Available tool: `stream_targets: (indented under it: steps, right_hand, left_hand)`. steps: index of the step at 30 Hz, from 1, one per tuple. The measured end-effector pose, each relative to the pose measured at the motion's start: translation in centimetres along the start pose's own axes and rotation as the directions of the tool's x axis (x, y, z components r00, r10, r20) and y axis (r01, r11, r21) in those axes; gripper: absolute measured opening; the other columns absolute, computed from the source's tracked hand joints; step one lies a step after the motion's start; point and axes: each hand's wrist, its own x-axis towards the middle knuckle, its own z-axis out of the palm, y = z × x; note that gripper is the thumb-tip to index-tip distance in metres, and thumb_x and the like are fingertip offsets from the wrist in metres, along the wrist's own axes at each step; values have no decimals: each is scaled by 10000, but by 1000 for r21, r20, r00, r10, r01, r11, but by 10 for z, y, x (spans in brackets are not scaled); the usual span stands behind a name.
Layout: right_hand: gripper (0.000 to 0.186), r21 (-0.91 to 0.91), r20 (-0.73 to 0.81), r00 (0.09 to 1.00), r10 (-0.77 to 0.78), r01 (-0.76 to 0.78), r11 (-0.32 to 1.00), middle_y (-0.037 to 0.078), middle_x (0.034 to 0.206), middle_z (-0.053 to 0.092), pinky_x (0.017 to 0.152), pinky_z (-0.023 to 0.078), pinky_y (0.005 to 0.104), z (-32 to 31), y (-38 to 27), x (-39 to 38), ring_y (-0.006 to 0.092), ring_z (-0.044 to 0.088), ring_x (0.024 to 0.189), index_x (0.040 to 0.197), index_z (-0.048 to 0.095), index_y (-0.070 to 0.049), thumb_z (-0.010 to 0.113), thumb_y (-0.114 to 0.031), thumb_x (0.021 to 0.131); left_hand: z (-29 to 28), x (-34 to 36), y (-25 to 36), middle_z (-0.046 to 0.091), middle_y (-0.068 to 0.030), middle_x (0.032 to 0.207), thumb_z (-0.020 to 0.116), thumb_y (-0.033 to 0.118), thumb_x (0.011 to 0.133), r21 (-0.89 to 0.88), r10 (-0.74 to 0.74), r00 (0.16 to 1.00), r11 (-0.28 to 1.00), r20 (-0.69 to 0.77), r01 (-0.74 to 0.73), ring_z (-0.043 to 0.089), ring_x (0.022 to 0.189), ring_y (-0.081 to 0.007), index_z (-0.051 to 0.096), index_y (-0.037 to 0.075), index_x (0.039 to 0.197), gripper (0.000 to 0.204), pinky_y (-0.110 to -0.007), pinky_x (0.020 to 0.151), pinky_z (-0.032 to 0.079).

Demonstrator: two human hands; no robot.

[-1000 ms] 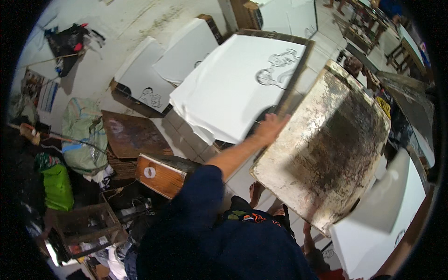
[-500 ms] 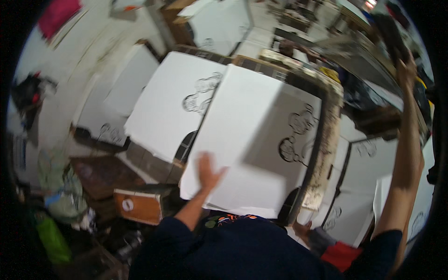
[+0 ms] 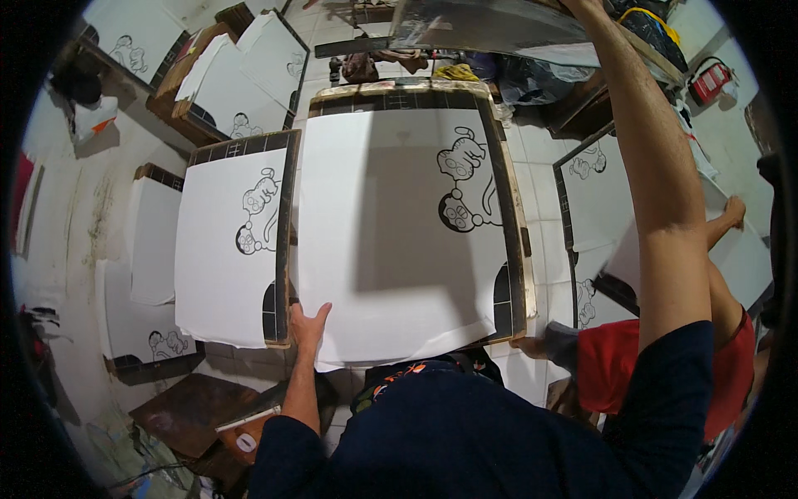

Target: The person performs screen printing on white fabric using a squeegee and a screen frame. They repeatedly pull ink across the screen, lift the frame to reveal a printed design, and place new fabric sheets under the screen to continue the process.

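Observation:
My left hand point(image 3: 308, 325) is at the near left edge of a large white sheet point(image 3: 399, 320), thumb stretched out to the right and fingers apart, holding nothing. The sheet lies on a dark-bordered board point(image 3: 516, 283) and carries a black line drawing of cartoon animals point(image 3: 460, 179) on its right part. At the top edge my right hand point(image 3: 585, 7), partly cut off, is closed at the edge of a raised, tilted printing screen frame point(image 3: 490, 29). My right arm's fingers are mostly out of view. A broad shadow falls across the sheet.
A second printed sheet point(image 3: 220, 249) on a board lies directly left. More printed sheets stand on low boards further left and to the right point(image 3: 598, 191). A co-worker in red clothing point(image 3: 615, 358) is close on my right. A fire extinguisher point(image 3: 711, 81) is on the far right.
My view has turned, so the boards now stand nearly straight. My left hand has gone from over the sheet to its left edge. The raised frame now shows across the top.

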Motion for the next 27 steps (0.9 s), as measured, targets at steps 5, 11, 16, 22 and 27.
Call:
stream_targets:
  steps: [5,11,16,22,27]
  right_hand:
    - [380,60,0,998,-56,56,997,218,1105,734,912,524,478,5,-2,16,405,690,1073,1220,690,-90,747,-292,903]
    - [356,99,97,995,20,-30,995,217,1076,746,867,545,446,3,-5,34,369,719,1031,1194,703,-82,768,-243,883]
    - [354,83,41,997,-72,69,994,233,1046,733,880,530,473,8,-7,38,406,700,1026,1197,698,-91,765,-233,881]
    - [295,129,60,998,-9,1,992,224,1013,722,870,513,503,-6,-11,6,432,684,1003,1141,683,-50,738,-208,898]
    - [367,-107,-86,981,-176,167,980,117,1066,750,902,539,460,-12,-2,-55,332,706,995,1232,722,-182,783,-301,891]
  left_hand:
    - [4,-9,8,672,-245,1080,888,535,743,47,-7,1000,999,-22,8,653,1054,-434,616,-48,1128,750,-529,918,502]
    - [10,3,15,652,-245,1144,915,523,714,24,-72,997,997,-28,73,643,1097,-407,587,-46,1146,786,-504,935,502]
    - [20,9,14,586,-224,1150,941,513,678,61,-145,987,987,-63,149,579,1118,-384,524,-45,1196,869,-481,963,476]
    - [36,13,-8,546,-214,1178,946,538,654,33,-89,994,995,-68,91,527,1173,-392,522,-53,1205,913,-492,1010,454]
    - [22,17,48,524,-272,1366,903,533,725,73,-78,983,993,-165,91,482,1316,-435,481,-48,1392,979,-497,1080,430]
